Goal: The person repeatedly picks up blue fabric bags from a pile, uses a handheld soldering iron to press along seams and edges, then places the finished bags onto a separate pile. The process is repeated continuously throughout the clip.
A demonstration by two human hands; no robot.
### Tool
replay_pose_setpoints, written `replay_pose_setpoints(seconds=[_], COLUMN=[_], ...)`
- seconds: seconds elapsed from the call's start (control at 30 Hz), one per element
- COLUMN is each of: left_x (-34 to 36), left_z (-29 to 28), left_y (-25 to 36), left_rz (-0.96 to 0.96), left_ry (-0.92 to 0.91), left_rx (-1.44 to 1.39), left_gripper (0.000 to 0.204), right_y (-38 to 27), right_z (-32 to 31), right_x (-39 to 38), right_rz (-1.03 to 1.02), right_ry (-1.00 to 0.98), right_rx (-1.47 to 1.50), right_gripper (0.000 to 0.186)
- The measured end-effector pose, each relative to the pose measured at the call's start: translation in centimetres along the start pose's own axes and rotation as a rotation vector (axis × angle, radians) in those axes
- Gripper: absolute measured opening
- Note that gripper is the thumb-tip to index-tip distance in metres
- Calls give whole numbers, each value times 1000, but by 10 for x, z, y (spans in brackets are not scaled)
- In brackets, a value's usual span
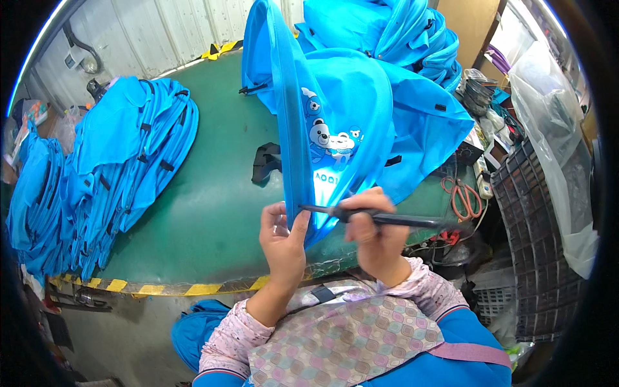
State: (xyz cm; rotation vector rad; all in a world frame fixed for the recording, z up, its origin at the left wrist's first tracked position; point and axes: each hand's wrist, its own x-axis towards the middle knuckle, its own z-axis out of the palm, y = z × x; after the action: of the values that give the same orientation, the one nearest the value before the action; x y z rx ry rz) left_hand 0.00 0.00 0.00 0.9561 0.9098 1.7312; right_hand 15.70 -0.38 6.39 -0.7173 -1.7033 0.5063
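A bright blue fabric canopy (pixel 348 90) with a printed bear picture stands on the green-topped table (pixel 219 213) in front of me. Its padded, curved edge (pixel 294 148) comes down toward my hands. My left hand (pixel 284 242) pinches the lower end of that edge between thumb and fingers. In my right hand (pixel 377 235) is a slim black-handled tool (pixel 412 221) with a thin dark shaft, like a screwdriver or soldering iron. Its tip points left and meets the edge by my left thumb. Whether the tip is inside the fabric, I cannot tell.
Folded blue canopies are piled at the left (pixel 135 161) and far back (pixel 387 29). A black strap (pixel 265 164) lies beside the canopy. Red-handled scissors (pixel 463 198) and a power strip (pixel 482 177) sit at right, near a black grid panel (pixel 535 238). Striped tape (pixel 187 289) lines the front edge.
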Motion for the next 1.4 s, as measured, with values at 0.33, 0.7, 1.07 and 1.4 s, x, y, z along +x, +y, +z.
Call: replay_pose_setpoints(seconds=[0.33, 0.7, 1.07, 1.4], left_x=[16, 255, 456, 366], left_z=[27, 122, 318, 136], left_y=[60, 66, -89, -41], left_rz=[328, 1082, 305, 1230], left_ry=[-39, -278, -807, -429], left_rx=[356, 980, 1310, 1152], left_gripper=[62, 52, 28, 47], right_y=[103, 84, 184, 165], right_z=[-13, -36, -94, -94], right_x=[71, 172, 58, 61], right_rz=[38, -492, 111, 176], right_ry=[627, 512, 560, 513], right_rx=[-219, 38, -60, -77], right_gripper=[52, 70, 64, 59])
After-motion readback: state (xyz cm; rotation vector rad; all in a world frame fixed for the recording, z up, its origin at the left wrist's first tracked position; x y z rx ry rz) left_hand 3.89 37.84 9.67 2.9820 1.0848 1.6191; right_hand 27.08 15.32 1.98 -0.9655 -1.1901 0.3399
